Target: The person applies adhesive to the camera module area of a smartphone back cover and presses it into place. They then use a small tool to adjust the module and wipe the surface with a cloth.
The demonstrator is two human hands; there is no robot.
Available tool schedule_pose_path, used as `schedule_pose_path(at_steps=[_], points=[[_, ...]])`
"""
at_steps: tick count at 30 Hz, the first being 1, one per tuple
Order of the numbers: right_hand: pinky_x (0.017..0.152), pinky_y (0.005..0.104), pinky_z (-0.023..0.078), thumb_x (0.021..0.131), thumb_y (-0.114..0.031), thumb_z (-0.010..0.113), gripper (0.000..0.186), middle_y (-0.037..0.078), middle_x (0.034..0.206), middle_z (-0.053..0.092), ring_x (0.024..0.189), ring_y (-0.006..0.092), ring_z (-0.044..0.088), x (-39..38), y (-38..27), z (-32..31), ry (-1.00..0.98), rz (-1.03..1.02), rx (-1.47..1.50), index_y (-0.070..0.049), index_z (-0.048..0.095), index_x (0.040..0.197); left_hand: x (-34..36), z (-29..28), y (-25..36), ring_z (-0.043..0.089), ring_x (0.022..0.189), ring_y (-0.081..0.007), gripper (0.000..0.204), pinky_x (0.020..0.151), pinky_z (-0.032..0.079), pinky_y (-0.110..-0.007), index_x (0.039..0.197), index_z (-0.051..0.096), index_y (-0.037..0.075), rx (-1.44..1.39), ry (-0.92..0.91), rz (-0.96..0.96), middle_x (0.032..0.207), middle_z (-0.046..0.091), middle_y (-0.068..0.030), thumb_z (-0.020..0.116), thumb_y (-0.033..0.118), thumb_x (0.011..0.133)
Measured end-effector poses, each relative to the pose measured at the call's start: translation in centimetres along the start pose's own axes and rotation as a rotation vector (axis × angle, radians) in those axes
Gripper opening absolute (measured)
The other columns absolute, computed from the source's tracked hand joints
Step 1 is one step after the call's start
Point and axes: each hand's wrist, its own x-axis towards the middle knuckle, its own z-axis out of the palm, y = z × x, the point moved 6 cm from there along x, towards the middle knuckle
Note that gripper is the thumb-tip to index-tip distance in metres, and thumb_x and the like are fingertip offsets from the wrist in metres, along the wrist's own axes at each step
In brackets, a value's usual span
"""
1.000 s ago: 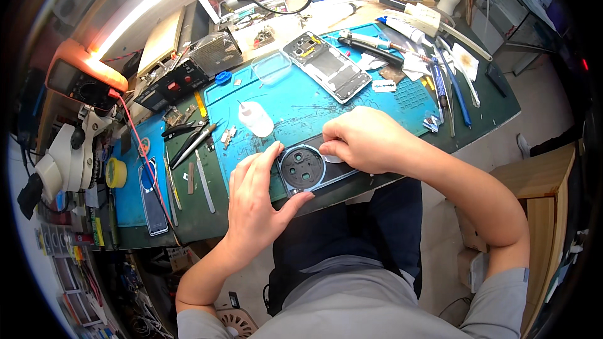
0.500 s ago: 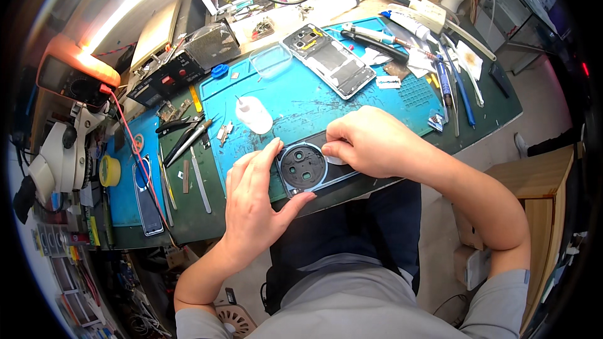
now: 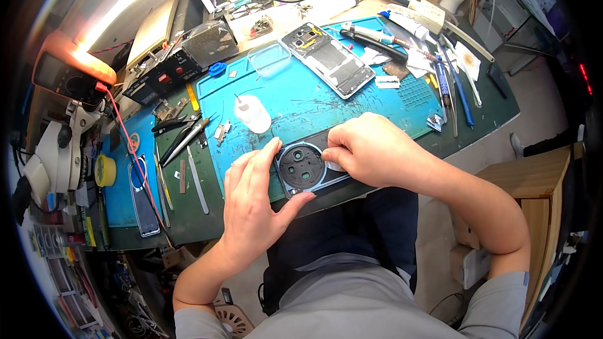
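Note:
A dark phone back cover [image 3: 319,141] lies at the near edge of the mat, its round camera ring [image 3: 301,167] facing up with several holes inside. My left hand [image 3: 251,191] grips the cover's left end, fingers at the far corner and thumb at the near one. Beside the ring's right rim, my right hand [image 3: 374,150] is closed in a pinch on a small whitish piece [image 3: 334,166], mostly hidden by the fingers. Beyond the left hand stands a white dropper bottle [image 3: 252,114] with a thin needle tip.
An opened phone [image 3: 328,59] and a clear plastic box [image 3: 270,61] lie farther back on the blue mat [image 3: 289,103]. Tweezers [image 3: 198,179], another phone back panel [image 3: 144,201] and an orange multimeter [image 3: 72,69] are leftward. Tools and a razor blade [image 3: 387,82] lie right.
My right hand has shifted slightly nearer to me, still pinching beside the ring. My left hand keeps its grip on the cover. The whole view has tilted a little.

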Motion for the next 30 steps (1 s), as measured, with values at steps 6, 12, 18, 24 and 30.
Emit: schedule_pose_path(at_steps=[6,12,18,24,30], points=[[0.080,0.0500,0.057,0.097,-0.024,0.068,0.026,0.023,0.081,0.073,0.084,0.0414,0.073,0.0,-0.3,0.0,-0.038,0.003,-0.009,-0.001,0.077,0.090,-0.1,0.0,0.0,0.058,0.125,-0.0324,0.092,0.109,0.043,-0.044,0.148,0.051,-0.002,0.000,0.002,-0.003,0.137,0.065,-0.0150,0.094,0.024,0.071],[0.073,0.0470,0.054,0.095,-0.026,0.070,0.026,0.021,0.079,0.071,0.080,0.0397,0.070,0.0,-0.1,-0.1,-0.038,-0.050,-0.041,-0.002,0.076,0.088,0.0,-0.1,0.0,0.058,0.125,-0.0324,0.091,0.108,0.044,-0.045,0.148,0.051,-0.002,0.001,0.004,0.004,0.137,0.065,-0.0150,0.094,0.023,0.071],[0.075,0.0480,0.054,0.095,-0.033,0.070,0.034,0.022,0.079,0.072,0.081,0.0394,0.071,0.8,-0.9,-1.1,-0.144,0.062,-0.123,-0.001,0.077,0.086,0.0,-0.4,0.1,0.057,0.119,-0.0333,0.092,0.105,0.045,-0.045,0.147,0.051,-0.001,0.043,0.061,0.019,0.127,0.064,-0.0148,0.094,0.025,0.069],[0.081,0.0499,0.058,0.094,-0.030,0.066,0.033,0.021,0.083,0.074,0.087,0.0403,0.073,1.0,-2.3,0.3,-0.137,0.001,-0.194,0.000,0.075,0.084,-1.8,-0.7,2.3,0.053,0.113,-0.0360,0.095,0.100,0.041,-0.048,0.144,0.051,-0.003,0.258,0.089,-0.058,0.121,0.059,-0.0172,0.093,0.037,0.069],[0.076,0.0477,0.055,0.097,-0.031,0.066,0.025,0.013,0.082,0.073,0.085,0.0353,0.072,1.3,-3.8,-0.1,-0.016,-0.214,-0.305,-0.007,0.069,0.090,-2.7,-0.7,2.1,0.052,0.112,-0.0357,0.090,0.099,0.041,-0.048,0.136,0.054,-0.005,0.321,0.167,-0.181,0.121,0.057,-0.0172,0.093,0.041,0.070]])
